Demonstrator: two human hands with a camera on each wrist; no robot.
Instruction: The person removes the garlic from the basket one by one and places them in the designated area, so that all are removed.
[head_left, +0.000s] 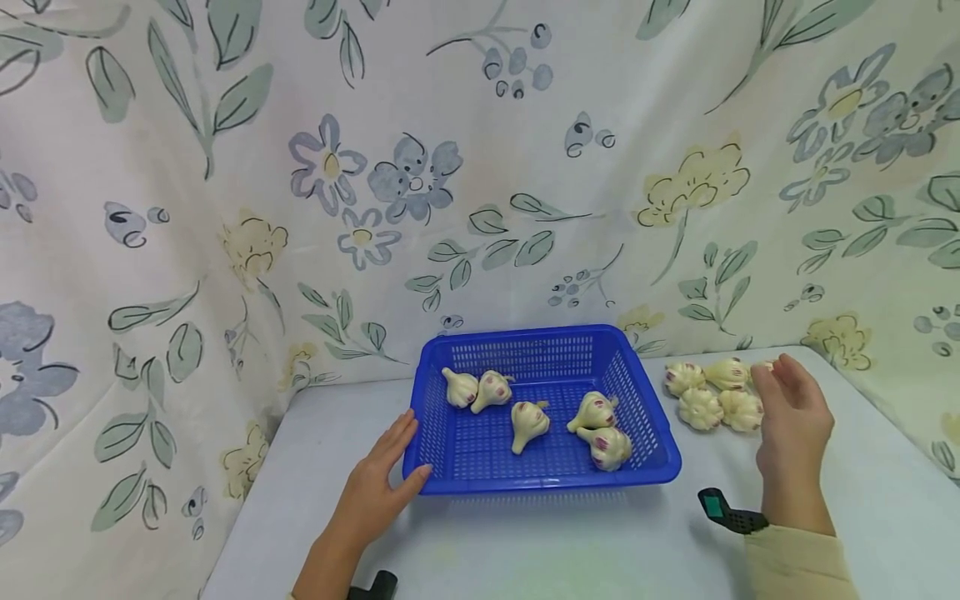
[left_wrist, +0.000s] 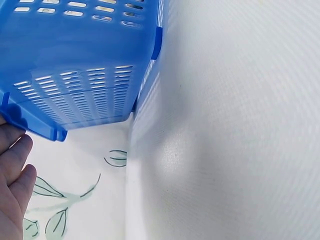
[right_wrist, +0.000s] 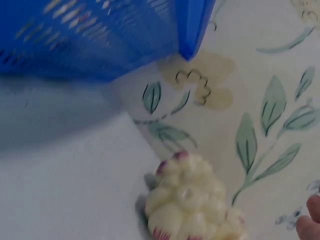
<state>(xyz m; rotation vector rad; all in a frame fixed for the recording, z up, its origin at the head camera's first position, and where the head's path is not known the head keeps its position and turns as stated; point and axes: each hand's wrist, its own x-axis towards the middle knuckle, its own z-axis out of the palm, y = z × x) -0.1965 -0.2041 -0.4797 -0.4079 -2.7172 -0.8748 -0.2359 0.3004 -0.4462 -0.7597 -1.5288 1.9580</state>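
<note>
A blue plastic basket [head_left: 543, 485] with slotted walls holds several garlic bulbs [head_left: 529, 425]. My left hand [head_left: 375, 487] touches its left side, fingers extended along the rim and thumb at the front corner. In the left wrist view, the fingers [left_wrist: 19, 162] lie against the rim edge. Right of the basket, a cluster of garlic bulbs [head_left: 701, 408] sits on the table. My right hand [head_left: 797, 417] is raised at the cluster's right side with fingers slightly bent, partly hiding a bulb behind it. In the right wrist view, the fingertips [right_wrist: 310, 222] stand apart from the bulbs [right_wrist: 187, 200].
The white table [head_left: 525, 550] carries the basket and the loose bulbs. A floral curtain [head_left: 480, 167] hangs behind the table and along its left side. Dark straps with devices [head_left: 731, 512] are worn at both wrists.
</note>
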